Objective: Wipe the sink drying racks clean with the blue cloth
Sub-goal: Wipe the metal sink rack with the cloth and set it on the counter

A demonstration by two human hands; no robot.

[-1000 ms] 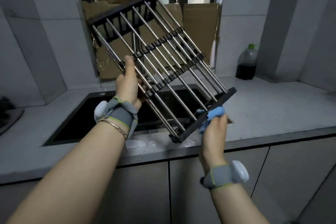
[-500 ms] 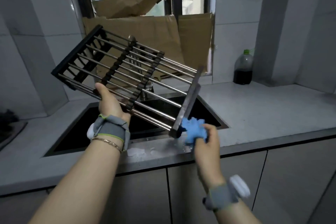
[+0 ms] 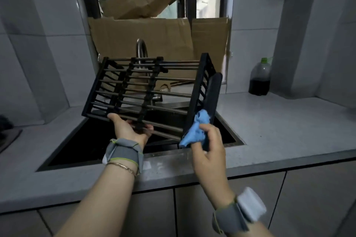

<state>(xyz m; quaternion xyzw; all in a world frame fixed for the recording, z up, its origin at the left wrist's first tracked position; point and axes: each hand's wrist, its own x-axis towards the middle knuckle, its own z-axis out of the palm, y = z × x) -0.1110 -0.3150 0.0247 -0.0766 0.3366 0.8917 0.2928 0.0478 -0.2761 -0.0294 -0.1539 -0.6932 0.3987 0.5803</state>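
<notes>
- Above the sink (image 3: 86, 140), the drying rack (image 3: 146, 90) is held in the air by both hands. It is tilted so that its far edge stands higher than the near one, and it touches neither the basin nor the counter (image 3: 279, 131).
- Left hand (image 3: 129, 131) comes from below at the near edge, palm up. Its grip is curled round the nearest rods beside a black cross-strip, and it seems to carry most of the weight.
- Right hand (image 3: 210, 148) has its grip closed round the lower end of the black end bar (image 3: 213, 98), with the blue cloth (image 3: 196, 131) pinched between fingers and bar. The cloth is bunched and covers only the bottom corner.
- Step in hand, as I judge it, is wiping the right end bar, with the cloth at the bottom of it. No cloth lies on the rods or the two cross-strips, and whether they are clean cannot be told from this view.
- Next move calls for sliding the cloth up along the bar under a firm pinch. The left hand must brace against that push so the rack does not swing.
- After the bar, the rods want the cloth wrapped round each one and run along its length. The left grip will likely have to shift to free the rods under it.
</notes>
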